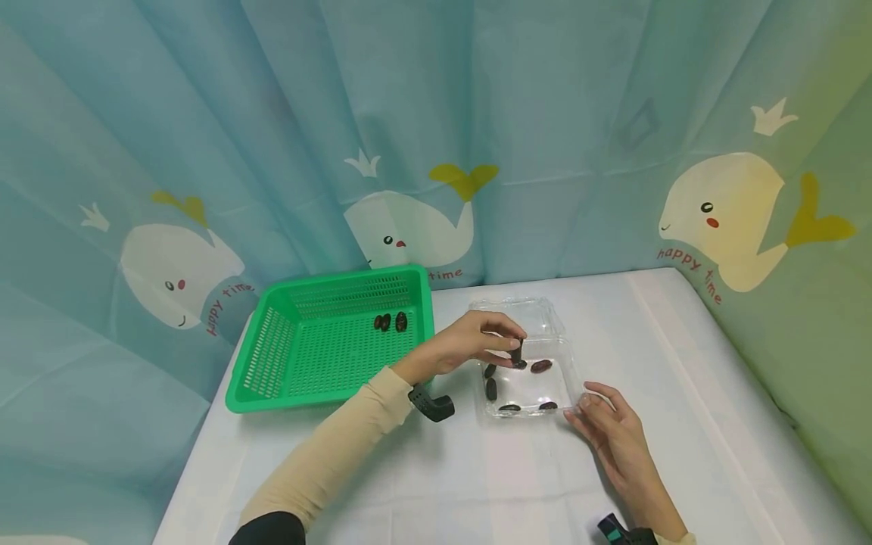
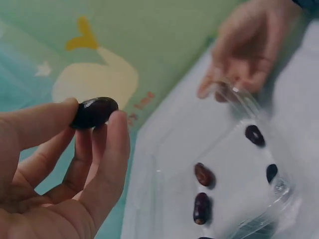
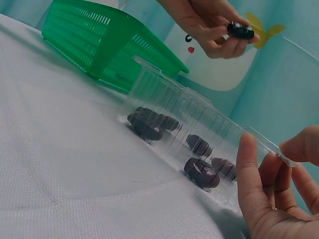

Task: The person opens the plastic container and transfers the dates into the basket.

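Observation:
Between thumb and fingertips, my left hand (image 1: 477, 341) pinches a dark, glossy date (image 2: 94, 112). It holds the date above a clear plastic clamshell box (image 1: 521, 390), whose lid (image 1: 521, 316) is folded back toward the curtain. Several dates lie spread inside the box, among them a reddish-brown one (image 1: 541, 366) and a darker one (image 1: 491, 390) by the left wall. At the box's near right corner, my right hand (image 1: 616, 439) pinches the rim between thumb and fingers, seen closely in the right wrist view.
Left of the box stands a green plastic basket (image 1: 327, 356) with several dates (image 1: 386, 322) near its right side. A white cloth (image 1: 463, 469) covers the table. Behind hangs a blue-green curtain (image 1: 559, 219) printed with whales.

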Demonstrator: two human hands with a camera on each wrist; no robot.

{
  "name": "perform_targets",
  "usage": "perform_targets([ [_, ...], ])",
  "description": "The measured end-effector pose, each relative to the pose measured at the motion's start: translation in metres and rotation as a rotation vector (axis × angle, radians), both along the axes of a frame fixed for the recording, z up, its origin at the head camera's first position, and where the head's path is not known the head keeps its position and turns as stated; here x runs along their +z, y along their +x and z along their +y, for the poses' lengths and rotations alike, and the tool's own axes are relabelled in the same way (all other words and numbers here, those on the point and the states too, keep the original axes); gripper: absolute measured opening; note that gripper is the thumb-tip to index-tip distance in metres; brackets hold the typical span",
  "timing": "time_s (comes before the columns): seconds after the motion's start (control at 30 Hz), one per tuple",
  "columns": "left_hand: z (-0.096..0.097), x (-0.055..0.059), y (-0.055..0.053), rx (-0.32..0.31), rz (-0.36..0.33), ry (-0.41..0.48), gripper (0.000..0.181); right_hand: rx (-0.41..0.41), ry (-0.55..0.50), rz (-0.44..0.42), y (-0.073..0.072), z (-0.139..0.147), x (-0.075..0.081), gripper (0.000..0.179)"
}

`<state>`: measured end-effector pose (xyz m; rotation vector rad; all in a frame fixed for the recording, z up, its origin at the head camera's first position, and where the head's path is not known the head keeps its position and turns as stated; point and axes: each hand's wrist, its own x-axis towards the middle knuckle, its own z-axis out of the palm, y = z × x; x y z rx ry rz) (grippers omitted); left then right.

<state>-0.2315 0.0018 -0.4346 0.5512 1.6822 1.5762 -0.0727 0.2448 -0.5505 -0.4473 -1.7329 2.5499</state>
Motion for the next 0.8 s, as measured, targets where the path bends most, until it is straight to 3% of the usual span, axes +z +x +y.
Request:
perform_targets([
  [0.1,-0.01,0.007,-0.004,0.026,-0.073,0.028,0.03,0.001,0.012,-0.01,0.0,0.0,0.0,0.037],
  [0.3,-0.03,0.021,-0.009,0.046,-0.13,0.042,0.029,0.005,0.048,-0.011,-0.001,0.0,0.0,0.04],
  [0.5,-0.056,0.028,-0.016,0.153,-0.121,0.031,0.033,0.012,0.048,0.002,-0.001,0.0,-0.002,0.038],
  [0.63,-0.076,0.03,-0.021,0.237,-0.155,0.031,0.036,0.013,0.049,0.002,0.0,0.0,-0.003,0.035],
  [0.8,-0.098,0.03,-0.029,0.293,-0.181,0.029,0.042,0.015,0.042,0.013,0.001,0.001,-0.001,0.036],
])
